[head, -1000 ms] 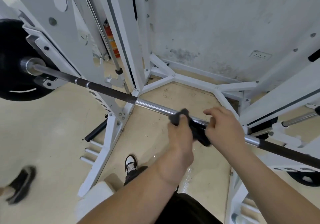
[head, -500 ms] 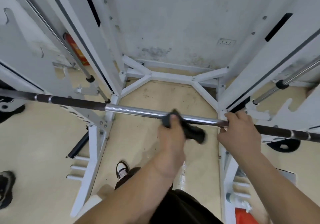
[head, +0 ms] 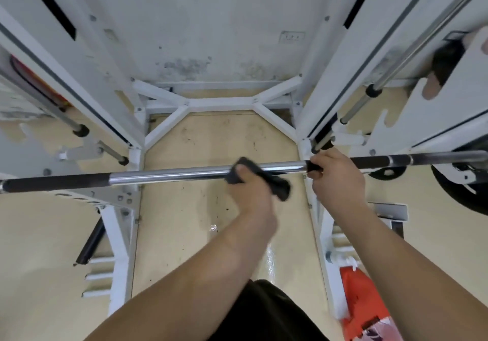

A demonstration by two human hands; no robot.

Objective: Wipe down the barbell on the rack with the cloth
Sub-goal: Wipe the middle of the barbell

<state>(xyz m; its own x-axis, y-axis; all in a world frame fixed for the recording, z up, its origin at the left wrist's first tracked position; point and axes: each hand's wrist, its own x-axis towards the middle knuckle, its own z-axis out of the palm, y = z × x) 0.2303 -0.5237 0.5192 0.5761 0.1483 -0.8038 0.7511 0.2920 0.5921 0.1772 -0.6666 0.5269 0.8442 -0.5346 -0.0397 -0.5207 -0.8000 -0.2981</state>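
Observation:
The barbell runs level across the white rack, chrome in the middle and dark and knurled toward both ends. My left hand holds a dark cloth wrapped over the chrome middle of the bar; the cloth's loose end hangs just right of the hand. My right hand grips the bar where chrome meets the right knurled section, a short gap from the cloth.
White rack uprights stand on both sides with a cross brace at the back wall. A black weight plate hangs at the bar's right end. An orange-and-white bottle sits low right, and chrome guide rods rise on the right.
The view swung right and levelled, so the bar now lies horizontal. My right hand slid right along the bar, away from the cloth, while my left hand keeps the cloth on the chrome.

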